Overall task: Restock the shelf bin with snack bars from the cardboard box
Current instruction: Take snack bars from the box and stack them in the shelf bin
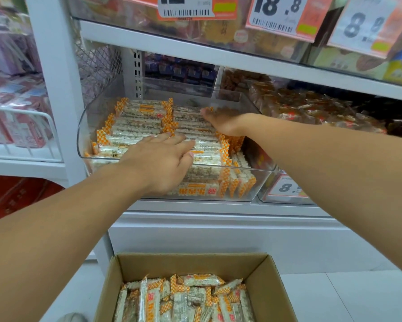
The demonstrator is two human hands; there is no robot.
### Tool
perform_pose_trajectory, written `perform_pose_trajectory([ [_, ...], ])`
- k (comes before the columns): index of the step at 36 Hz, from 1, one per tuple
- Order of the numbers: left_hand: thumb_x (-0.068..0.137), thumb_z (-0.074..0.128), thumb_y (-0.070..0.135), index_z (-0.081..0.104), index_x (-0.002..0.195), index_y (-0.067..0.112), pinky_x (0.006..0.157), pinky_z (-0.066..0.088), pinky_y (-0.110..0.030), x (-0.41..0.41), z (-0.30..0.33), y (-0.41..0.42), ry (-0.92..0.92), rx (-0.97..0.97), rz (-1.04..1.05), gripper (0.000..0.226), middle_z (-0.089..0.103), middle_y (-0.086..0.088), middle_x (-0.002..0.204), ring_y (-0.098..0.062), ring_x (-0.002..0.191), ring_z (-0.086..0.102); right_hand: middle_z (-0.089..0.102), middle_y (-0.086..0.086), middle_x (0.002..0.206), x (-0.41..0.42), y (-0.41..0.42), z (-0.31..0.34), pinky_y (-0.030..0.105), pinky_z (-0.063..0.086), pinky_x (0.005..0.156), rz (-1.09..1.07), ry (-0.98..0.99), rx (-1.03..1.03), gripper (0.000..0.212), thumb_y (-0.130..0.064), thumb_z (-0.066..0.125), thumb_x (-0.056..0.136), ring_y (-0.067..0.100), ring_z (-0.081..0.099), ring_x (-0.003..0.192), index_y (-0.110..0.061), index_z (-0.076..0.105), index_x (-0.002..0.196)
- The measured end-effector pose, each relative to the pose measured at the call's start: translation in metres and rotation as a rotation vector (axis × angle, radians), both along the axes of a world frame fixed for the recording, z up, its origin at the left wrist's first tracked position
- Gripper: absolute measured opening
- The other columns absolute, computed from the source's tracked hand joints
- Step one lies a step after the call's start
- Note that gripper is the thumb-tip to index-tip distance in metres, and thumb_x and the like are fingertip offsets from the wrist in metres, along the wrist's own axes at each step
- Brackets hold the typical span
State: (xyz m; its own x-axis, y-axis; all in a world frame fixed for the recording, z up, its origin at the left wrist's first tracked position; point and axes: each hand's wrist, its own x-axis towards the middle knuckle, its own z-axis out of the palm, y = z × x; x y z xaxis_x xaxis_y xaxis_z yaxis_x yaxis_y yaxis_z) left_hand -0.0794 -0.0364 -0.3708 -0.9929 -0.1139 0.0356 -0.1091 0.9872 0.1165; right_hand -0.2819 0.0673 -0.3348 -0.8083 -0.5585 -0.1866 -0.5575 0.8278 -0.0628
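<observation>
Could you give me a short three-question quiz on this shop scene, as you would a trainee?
1. True or false: the cardboard box on the floor is empty.
2. Where do both hands rest? A) inside the cardboard box B) on the snack bars in the clear shelf bin C) on the price tags
3. Fill in: the left hand lies nearer the bin's ____ edge than the right hand.

Key: 1. False, it holds many bars. 2. B. 3. front.
</observation>
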Motion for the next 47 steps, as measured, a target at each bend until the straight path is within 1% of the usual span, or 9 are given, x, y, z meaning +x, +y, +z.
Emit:
perform_pose_trajectory([
  [4, 0.105, 0.010, 0.047, 0.012, 0.160, 0.036, 0.126, 0.008, -0.041, -0.001, 0.000, 0.000, 0.001, 0.002, -0.004, 0.056, 0.010, 0.007, 0.168, -0.017, 0.155, 0.007, -0.009, 0.000, 0.168, -0.009, -0.003, -0.014, 0.053, 0.001, 0.124, -0.033, -0.076, -0.031, 0.122, -0.102, -0.009, 0.055, 0.026, -0.010, 0.155, -0.039, -0.001, 0.159],
  [10, 0.106, 0.011, 0.046, 0.014, 0.160, 0.035, 0.126, 0.008, -0.041, 0.003, 0.002, 0.004, 0.000, 0.008, -0.016, 0.055, 0.011, 0.006, 0.168, -0.020, 0.155, 0.007, 0.013, 0.003, 0.168, 0.017, 0.015, -0.001, 0.046, 0.019, 0.121, -0.033, -0.102, -0.189, 0.101, -0.090, 0.011, 0.082, 0.029, 0.015, 0.154, -0.028, 0.017, 0.160],
  [13, 0.106, 0.020, 0.043, 0.023, 0.158, 0.029, 0.124, 0.013, -0.047, 0.008, 0.004, 0.008, 0.121, -0.034, 0.004, 0.054, 0.019, -0.001, 0.166, -0.025, 0.154, 0.012, 0.068, 0.005, 0.107, 0.065, 0.045, 0.003, 0.035, 0.049, 0.076, -0.029, 0.232, -0.431, 0.064, -0.072, 0.035, 0.095, 0.028, 0.064, 0.106, -0.016, 0.066, 0.102],
  [19, 0.095, 0.047, 0.034, 0.059, 0.088, 0.016, 0.064, 0.043, -0.039, 0.033, 0.008, 0.053, 0.611, -0.172, -0.249, 0.024, 0.062, -0.004, 0.082, -0.029, 0.077, 0.055, 0.042, -0.007, 0.050, 0.196, 0.126, -0.078, 0.026, 0.026, 0.048, 0.087, 0.501, -1.337, 0.040, -0.023, 0.051, 0.100, 0.014, 0.041, 0.048, -0.015, 0.050, 0.061],
  [25, 0.098, 0.053, 0.043, 0.061, 0.106, 0.025, 0.076, 0.046, -0.033, 0.088, -0.087, 0.095, -0.371, -0.036, -0.318, 0.021, 0.061, 0.007, 0.091, -0.023, 0.091, 0.058, 0.069, -0.001, 0.080, 0.239, 0.151, -0.230, 0.028, 0.039, 0.062, -0.050, -0.183, -0.500, 0.023, -0.038, 0.059, 0.096, 0.021, 0.063, 0.075, -0.018, 0.068, 0.092],
  [29, 0.099, 0.053, 0.046, 0.056, 0.132, 0.017, 0.093, 0.045, -0.031, 0.144, -0.170, 0.087, -0.851, 0.047, -0.016, 0.044, 0.062, -0.003, 0.128, -0.023, 0.112, 0.058, 0.060, 0.009, 0.129, 0.253, 0.191, -0.283, 0.033, 0.051, 0.083, -0.241, -0.553, -0.036, 0.069, -0.042, 0.077, 0.085, 0.027, 0.060, 0.112, -0.008, 0.050, 0.138],
  [38, 0.095, 0.061, 0.046, 0.056, 0.132, 0.012, 0.095, 0.047, -0.037, 0.204, -0.251, 0.124, -0.877, 0.431, 0.383, 0.050, 0.057, -0.007, 0.128, -0.024, 0.111, 0.057, 0.034, 0.015, 0.154, 0.261, 0.222, -0.365, 0.048, 0.045, 0.105, -0.339, -0.620, 0.338, 0.128, -0.039, 0.093, 0.065, 0.037, 0.031, 0.143, -0.007, 0.010, 0.158],
  [42, 0.087, 0.073, 0.046, 0.058, 0.126, 0.016, 0.093, 0.049, -0.037, 0.182, -0.275, 0.150, -0.879, 0.504, 0.311, 0.051, 0.058, -0.004, 0.127, -0.025, 0.110, 0.057, 0.064, 0.009, 0.109, 0.257, 0.215, -0.365, 0.037, 0.055, 0.073, -0.290, -0.583, 0.348, 0.068, -0.018, 0.089, 0.068, 0.030, 0.064, 0.092, -0.006, 0.055, 0.126],
  [47, 0.076, 0.085, 0.040, 0.062, 0.073, 0.013, 0.053, 0.049, -0.024, 0.177, -0.296, 0.152, -0.839, 0.908, 0.561, 0.036, 0.061, 0.000, 0.056, -0.011, 0.047, 0.054, 0.069, 0.007, 0.086, 0.260, 0.210, -0.351, 0.034, 0.059, 0.069, -0.235, -0.621, 0.277, 0.038, -0.029, 0.090, 0.070, 0.023, 0.070, 0.075, -0.008, 0.062, 0.085],
])
